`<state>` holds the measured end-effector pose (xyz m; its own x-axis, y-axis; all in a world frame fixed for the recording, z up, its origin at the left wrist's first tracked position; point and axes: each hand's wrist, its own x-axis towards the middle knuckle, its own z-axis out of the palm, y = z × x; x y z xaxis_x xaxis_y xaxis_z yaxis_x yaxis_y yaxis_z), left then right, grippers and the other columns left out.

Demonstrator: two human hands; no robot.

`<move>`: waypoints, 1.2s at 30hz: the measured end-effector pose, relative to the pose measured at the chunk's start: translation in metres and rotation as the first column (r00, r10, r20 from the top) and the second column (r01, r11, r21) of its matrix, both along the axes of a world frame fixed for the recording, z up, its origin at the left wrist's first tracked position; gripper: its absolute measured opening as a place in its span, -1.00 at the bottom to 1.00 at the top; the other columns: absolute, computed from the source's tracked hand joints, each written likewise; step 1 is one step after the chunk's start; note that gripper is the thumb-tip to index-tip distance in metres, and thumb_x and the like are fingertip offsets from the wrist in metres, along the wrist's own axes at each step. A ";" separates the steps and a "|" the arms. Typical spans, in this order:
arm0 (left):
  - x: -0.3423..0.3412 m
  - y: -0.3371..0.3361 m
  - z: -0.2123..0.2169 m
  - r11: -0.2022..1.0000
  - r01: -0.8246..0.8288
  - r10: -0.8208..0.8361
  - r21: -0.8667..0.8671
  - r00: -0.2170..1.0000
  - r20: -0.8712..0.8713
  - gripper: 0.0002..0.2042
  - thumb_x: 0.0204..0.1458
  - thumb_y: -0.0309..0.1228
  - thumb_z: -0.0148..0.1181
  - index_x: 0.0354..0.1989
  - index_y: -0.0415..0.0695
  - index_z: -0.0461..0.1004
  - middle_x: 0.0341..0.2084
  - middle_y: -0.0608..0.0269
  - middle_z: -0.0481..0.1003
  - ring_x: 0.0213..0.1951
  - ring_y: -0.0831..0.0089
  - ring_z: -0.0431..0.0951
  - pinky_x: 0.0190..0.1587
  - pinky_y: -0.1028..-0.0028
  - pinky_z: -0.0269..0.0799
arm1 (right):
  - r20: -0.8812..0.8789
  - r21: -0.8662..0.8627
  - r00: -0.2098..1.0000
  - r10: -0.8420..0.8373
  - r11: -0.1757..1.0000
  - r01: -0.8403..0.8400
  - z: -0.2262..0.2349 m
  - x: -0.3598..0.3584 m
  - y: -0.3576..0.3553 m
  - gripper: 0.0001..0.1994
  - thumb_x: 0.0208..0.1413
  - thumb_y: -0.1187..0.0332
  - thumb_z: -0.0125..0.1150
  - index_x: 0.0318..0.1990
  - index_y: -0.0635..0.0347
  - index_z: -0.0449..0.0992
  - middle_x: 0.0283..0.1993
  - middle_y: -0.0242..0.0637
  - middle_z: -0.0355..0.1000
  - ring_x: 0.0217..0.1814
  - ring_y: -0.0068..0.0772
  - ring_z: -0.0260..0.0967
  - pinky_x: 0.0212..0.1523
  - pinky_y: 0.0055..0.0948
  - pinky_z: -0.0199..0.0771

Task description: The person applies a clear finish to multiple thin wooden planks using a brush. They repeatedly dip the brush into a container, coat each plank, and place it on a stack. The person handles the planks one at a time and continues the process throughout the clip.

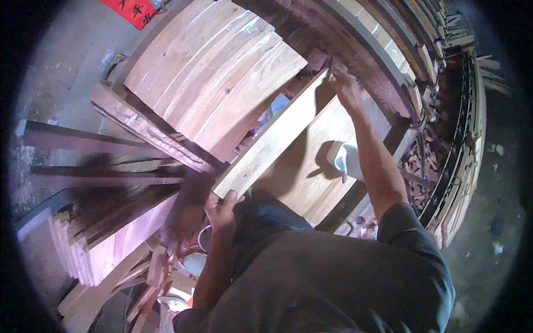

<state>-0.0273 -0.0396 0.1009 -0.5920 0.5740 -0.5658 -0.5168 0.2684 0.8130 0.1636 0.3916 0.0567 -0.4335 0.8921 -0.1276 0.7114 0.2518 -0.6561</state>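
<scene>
A long pale wooden board (277, 132) slants across the middle between my hands. Its near left end is pinched by my left hand (224, 210), the thumb lying on top. At the far right end, my right hand (345, 83) grips the same board; some of its fingers are hidden. Under and to the right of it lie wide wooden planks (311, 191), darkened by the shadows of the board and my arm. A white container (348, 160) with something sticking out of it stands on these planks, partly behind my right forearm.
Several joined planks (216, 77) lie at the upper left on a rough timber support (144, 130). Stacked boards (119, 244) stand at the lower left, with offcuts (161, 272) beside them. A bin of wood scraps (422, 158) is on the right. Red paper (131, 11) shows at the top.
</scene>
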 end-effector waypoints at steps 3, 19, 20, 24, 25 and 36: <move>0.004 -0.014 0.017 0.989 0.102 -0.097 -0.108 0.994 0.055 -0.67 0.20 -0.51 0.01 0.11 -0.37 0.39 -0.09 0.00 0.53 -0.20 0.29 0.59 -0.12 0.37 0.55 | -0.083 0.099 0.990 -0.118 0.987 0.126 0.041 0.016 -0.070 -0.51 0.10 0.36 0.21 0.22 0.24 0.41 0.18 0.03 0.43 0.28 -0.07 0.34 0.24 -0.26 0.31; 0.046 -0.024 0.047 0.941 0.324 -0.229 -0.094 0.409 -0.883 -0.77 -0.16 -0.67 0.24 -0.26 -0.26 0.50 -0.19 0.01 0.58 -0.18 0.10 0.58 -0.07 0.21 0.50 | 0.454 0.190 0.890 -0.030 0.980 -0.064 0.057 0.121 -0.252 -0.65 -0.03 0.29 0.27 -0.10 0.21 0.42 -0.13 0.10 0.32 -0.17 0.22 0.48 -0.18 0.02 0.54; 0.047 -0.024 0.048 0.913 0.407 -0.144 -0.038 0.232 -0.962 -0.78 -0.20 -0.69 0.22 -0.31 -0.25 0.49 -0.18 0.00 0.57 -0.18 0.06 0.57 -0.07 0.19 0.49 | 0.473 0.176 0.880 -0.050 0.984 -0.039 0.054 0.125 -0.252 -0.66 -0.03 0.31 0.25 -0.10 0.22 0.41 -0.13 0.10 0.33 -0.17 0.21 0.49 -0.18 0.02 0.54; 0.052 -0.030 0.053 0.827 0.548 -0.178 -0.127 0.042 -0.983 -0.77 -0.28 -0.76 0.10 -0.38 -0.26 0.43 -0.07 0.03 0.53 -0.09 0.02 0.51 -0.02 0.18 0.48 | 0.474 0.190 0.865 -0.166 0.978 0.084 0.046 0.140 -0.252 -0.71 0.00 0.35 0.20 -0.09 0.21 0.47 -0.15 0.08 0.39 -0.17 0.21 0.49 -0.16 0.03 0.52; 0.056 -0.031 0.053 0.821 0.553 -0.192 -0.140 0.037 -0.981 -0.77 -0.28 -0.77 0.07 -0.39 -0.26 0.42 -0.04 0.04 0.51 -0.07 0.03 0.49 -0.01 0.18 0.47 | 0.453 0.209 0.868 -0.205 0.970 0.121 0.044 0.142 -0.252 -0.73 0.03 0.35 0.19 -0.10 0.19 0.50 -0.15 0.06 0.42 -0.16 0.22 0.49 -0.14 0.04 0.51; 0.067 -0.037 0.042 0.842 0.514 -0.173 -0.163 -0.028 -0.984 -0.74 -0.25 -0.77 0.06 -0.31 -0.31 0.48 -0.03 -0.03 0.49 -0.06 -0.02 0.52 0.01 0.15 0.47 | 0.321 0.177 0.878 -0.355 0.933 0.313 0.030 0.154 -0.262 -0.76 0.09 0.30 0.15 -0.21 0.32 0.47 -0.31 0.21 0.48 -0.20 0.31 0.48 -0.17 0.08 0.47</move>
<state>0.0394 -0.0768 0.1430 -0.1736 0.8749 0.4522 0.8495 -0.0993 0.5182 0.3178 0.1298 0.0871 -0.0554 0.9934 -0.1004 0.9411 0.0183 -0.3377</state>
